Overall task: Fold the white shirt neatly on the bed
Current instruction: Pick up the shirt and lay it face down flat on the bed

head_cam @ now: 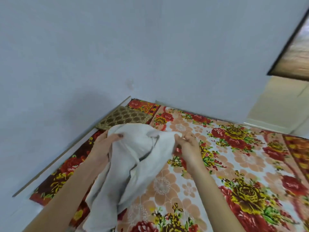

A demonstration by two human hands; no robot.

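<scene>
the white shirt [133, 158] hung bunched between both hands, long axis running from 12 down to 7 o'clock; left hand [104, 144] gripped its top edge, right hand [188, 144] pinched the opposite corner, above the bed [234, 156]

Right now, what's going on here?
A person is holding a white shirt up over a bed with a floral blanket. The left hand grips one bunched upper edge, the right hand pinches another, and the rest hangs crumpled down toward the blanket. No fold is made yet; the shirt isn't spread flat. A brown patterned cushion sits in the corner by the wall.
</scene>
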